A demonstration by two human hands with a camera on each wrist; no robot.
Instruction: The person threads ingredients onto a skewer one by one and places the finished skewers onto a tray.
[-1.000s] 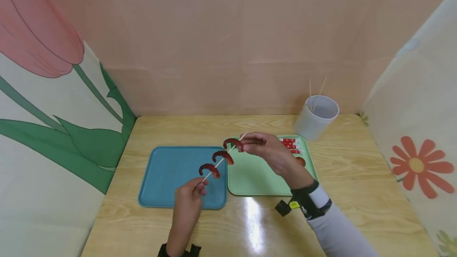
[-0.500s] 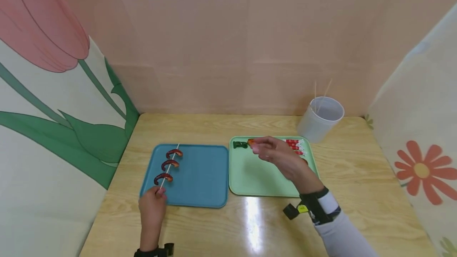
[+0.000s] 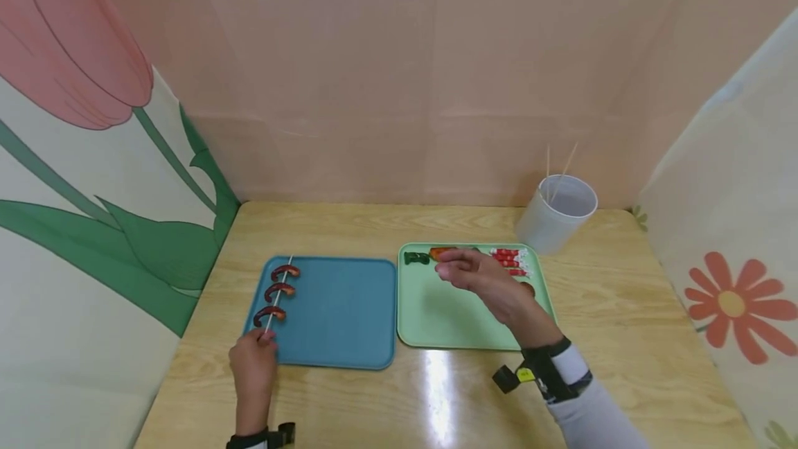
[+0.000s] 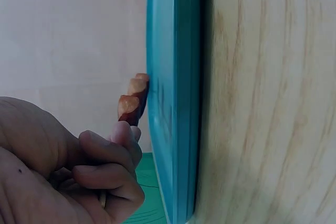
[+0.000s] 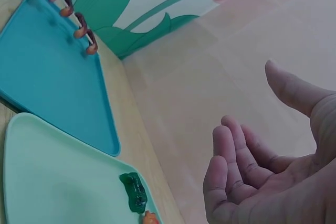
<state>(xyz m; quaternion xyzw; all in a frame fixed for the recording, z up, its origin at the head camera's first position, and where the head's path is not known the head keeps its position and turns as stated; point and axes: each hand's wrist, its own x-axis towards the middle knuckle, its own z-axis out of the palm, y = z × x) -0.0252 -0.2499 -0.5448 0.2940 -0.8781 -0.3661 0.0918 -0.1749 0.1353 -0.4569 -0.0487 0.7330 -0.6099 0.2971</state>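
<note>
In the head view my left hand (image 3: 254, 366) pinches the bottom end of a bamboo skewer. The skewer bears three curled, reddish-brown tentacle-like pieces (image 3: 278, 289). It lies lengthwise over the left side of a blue tray (image 3: 337, 310), and the right wrist view shows shadows of the pieces on the tray. Whether they touch it I cannot tell. Over a green tray (image 3: 436, 324) hovers my right hand (image 3: 489, 283), holding nothing, fingers loosely bent and thumb apart in the right wrist view. Near its fingertips lie a dark green piece (image 3: 416, 258) and an orange piece (image 3: 440, 253).
Red-and-white sticks (image 3: 510, 262) lie at the green tray's back right, with a brown round piece (image 3: 528, 288) partly behind the right wrist. A white cup (image 3: 555, 224) holding two skewers stands behind. Fabric walls enclose the wooden table (image 3: 349, 407).
My left hand has carried the loaded skewer left and down, from between both hands to the blue tray's left side. My right hand has let go of the skewer's upper part and stays over the green tray.
</note>
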